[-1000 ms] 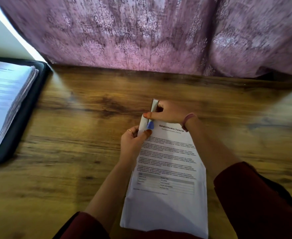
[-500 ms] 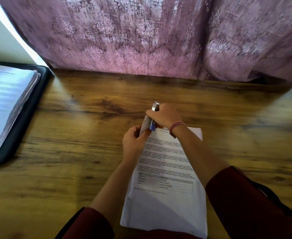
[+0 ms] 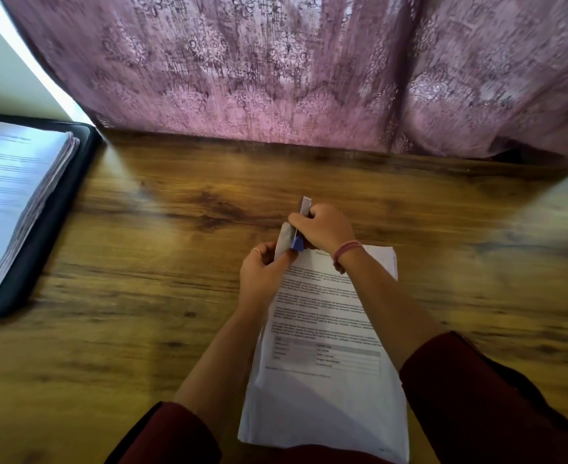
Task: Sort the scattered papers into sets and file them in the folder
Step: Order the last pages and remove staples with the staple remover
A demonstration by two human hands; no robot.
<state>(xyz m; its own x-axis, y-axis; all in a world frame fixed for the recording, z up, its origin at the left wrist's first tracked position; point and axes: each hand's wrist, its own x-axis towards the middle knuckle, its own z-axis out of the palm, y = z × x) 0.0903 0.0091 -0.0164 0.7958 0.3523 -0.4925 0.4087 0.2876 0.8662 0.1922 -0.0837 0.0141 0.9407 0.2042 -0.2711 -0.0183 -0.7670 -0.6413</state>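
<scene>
While the right hand [image 3: 324, 229] grips what looks like a stapler [image 3: 298, 231] on the paper set's [image 3: 326, 363] lifted twelve-o'clock corner, pinched by the left hand [image 3: 262, 272], binding seems underway; next, the folder [image 3: 58, 209] at ten o'clock.

Mauve curtain [image 3: 276, 68] with a paler floral damask pattern; brown wood-grain tabletop [image 3: 142, 329]; white papers [image 3: 326, 390] printed in dark text; black folder [image 3: 51, 209]; blue-and-silver stapler [image 3: 297, 229]; maroon sleeves [image 3: 477, 396]; pink wristband [image 3: 344, 251]
</scene>
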